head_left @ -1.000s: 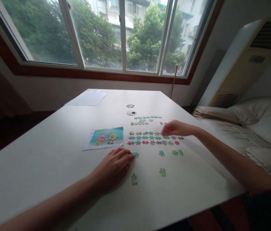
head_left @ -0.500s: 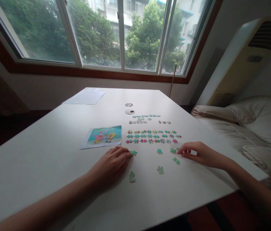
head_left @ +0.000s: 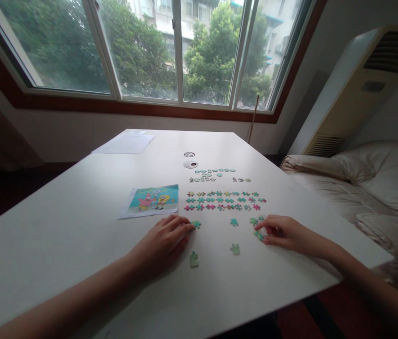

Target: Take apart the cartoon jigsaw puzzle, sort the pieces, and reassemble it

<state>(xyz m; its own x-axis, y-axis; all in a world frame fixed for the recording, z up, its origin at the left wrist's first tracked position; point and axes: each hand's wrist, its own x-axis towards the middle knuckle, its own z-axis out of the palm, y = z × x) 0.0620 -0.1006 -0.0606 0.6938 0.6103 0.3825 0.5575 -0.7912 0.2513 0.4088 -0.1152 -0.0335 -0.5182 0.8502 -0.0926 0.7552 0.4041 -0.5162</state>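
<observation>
My left hand [head_left: 161, 245] lies flat on the white table [head_left: 78, 245], fingers stretched out, their tips touching a green puzzle piece [head_left: 196, 224]. My right hand [head_left: 283, 233] rests on the table further right, fingers curled in a pinch on a small green piece [head_left: 258, 235]. Two more loose green pieces [head_left: 194, 259] [head_left: 235, 249] lie between the hands. Beyond them are rows of pink and teal puzzle pieces [head_left: 223, 200]. A cartoon reference picture [head_left: 151, 200] lies left of the rows.
More small pieces [head_left: 216, 175] sit further back, near two round cable holes [head_left: 190, 164]. A white sheet of paper [head_left: 124, 142] lies at the far left corner. A bed with pillows [head_left: 368, 188] stands right of the table, an air conditioner unit [head_left: 361, 89] behind it.
My right hand has come back from the far rows to the near right pieces and closed on one green piece. My left hand has stayed put.
</observation>
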